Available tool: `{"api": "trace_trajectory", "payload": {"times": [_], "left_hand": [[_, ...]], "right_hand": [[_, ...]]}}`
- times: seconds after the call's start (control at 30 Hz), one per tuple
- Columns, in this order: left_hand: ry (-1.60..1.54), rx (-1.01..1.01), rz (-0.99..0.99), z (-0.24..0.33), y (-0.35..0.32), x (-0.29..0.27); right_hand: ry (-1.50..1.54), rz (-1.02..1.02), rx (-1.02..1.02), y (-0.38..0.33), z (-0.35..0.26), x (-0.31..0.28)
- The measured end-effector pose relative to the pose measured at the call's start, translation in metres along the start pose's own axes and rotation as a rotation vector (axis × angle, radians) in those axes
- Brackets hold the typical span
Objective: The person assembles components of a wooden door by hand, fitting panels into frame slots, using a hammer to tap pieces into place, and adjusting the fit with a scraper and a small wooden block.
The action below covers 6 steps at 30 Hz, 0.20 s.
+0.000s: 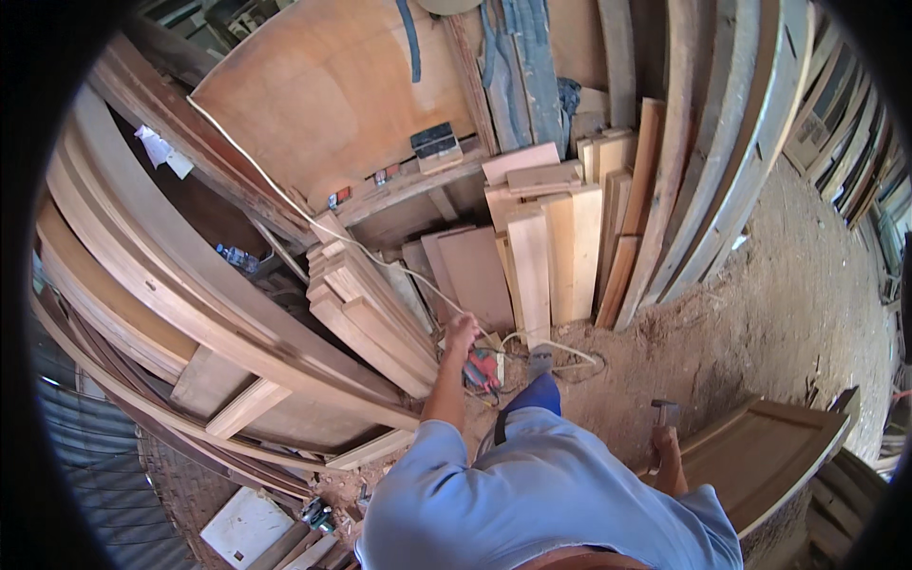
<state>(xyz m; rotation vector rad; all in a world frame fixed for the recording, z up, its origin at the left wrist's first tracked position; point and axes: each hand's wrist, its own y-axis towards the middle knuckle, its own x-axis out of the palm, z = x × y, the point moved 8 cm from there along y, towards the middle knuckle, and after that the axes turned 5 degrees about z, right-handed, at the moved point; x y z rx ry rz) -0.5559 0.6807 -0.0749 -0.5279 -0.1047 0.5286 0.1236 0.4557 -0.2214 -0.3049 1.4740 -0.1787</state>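
Head view: the person is standing over a sawdust floor (pixel 760 285), both arms reaching down. The left hand (pixel 463 332) is stretching far forward, fingers curling around a white cord (pixel 418 281) that is running up and left across the stacked planks (pixel 370 304). Just right of that hand, and nearer, a red power tool (pixel 483 369) is lying on the floor, with the cord looping on past it to the right. The right hand (pixel 668 446) is hanging low on the right, closed around the handle of a hammer (pixel 664 411), its head pointing away, right beside the edge of a wooden panel (pixel 760 456).

That tool is looking compact and rigid, probably weighty for its size, so its body or handle would be the place to take it rather than the cord. The cord itself is looking thin, limp and light, likely to drag or snag on plank ends. The hammer is stiff and head-heavy, and the grip is sitting close under the head. Upright boards (pixel 546 256) are leaning at the far side.
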Motion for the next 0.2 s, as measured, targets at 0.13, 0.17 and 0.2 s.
{"api": "trace_trajectory", "payload": {"times": [0.13,0.17,0.2], "left_hand": [[0.206,0.591,0.298,0.175,0.133,-0.022],[0.143,0.639,0.327,0.197,0.148,-0.01],[0.094,0.696,0.359,0.237,0.154,-0.001]], "right_hand": [[-0.065,-0.182,-0.32,0.054,-0.073,-0.034],[-0.122,-0.282,-0.399,0.046,-0.083,-0.041],[-0.112,-0.306,-0.394,0.031,-0.08,-0.071]]}}
